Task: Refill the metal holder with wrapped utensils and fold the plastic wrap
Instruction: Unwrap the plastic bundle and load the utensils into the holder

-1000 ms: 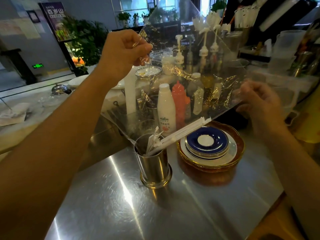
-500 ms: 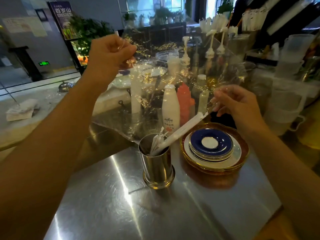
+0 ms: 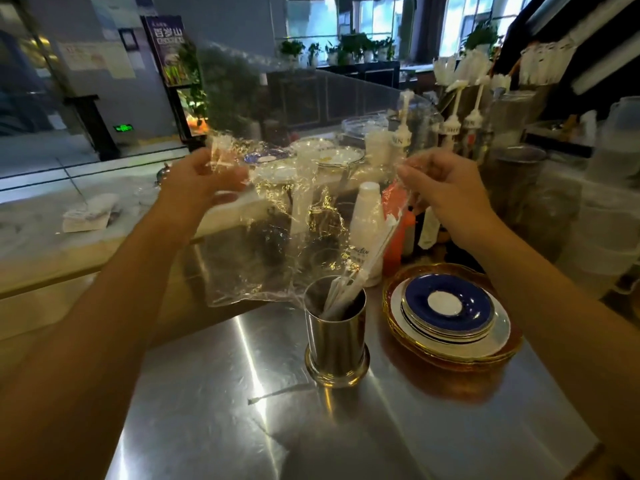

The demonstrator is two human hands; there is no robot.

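A clear sheet of plastic wrap (image 3: 273, 233) hangs crinkled in the air between my hands, above the counter. My left hand (image 3: 197, 180) pinches its bunched upper left corner. My right hand (image 3: 440, 181) pinches the wrap's right edge. Below them a shiny metal holder (image 3: 336, 337) stands upright on the steel counter. Several white wrapped utensils (image 3: 367, 268) lean out of it towards the upper right, their tips close under my right hand.
A stack of blue, white and gold-rimmed plates (image 3: 450, 313) sits right of the holder. Behind it stand a white bottle (image 3: 367, 216), an orange bottle (image 3: 398, 230) and several pump bottles. Clear plastic tubs (image 3: 613, 216) are at the far right. A folded cloth (image 3: 90, 213) lies far left.
My left hand has dropped from high up to chest level. My right hand moved left and up, bringing the two ends of the wrap nearer, so the sheet now sags and crinkles.
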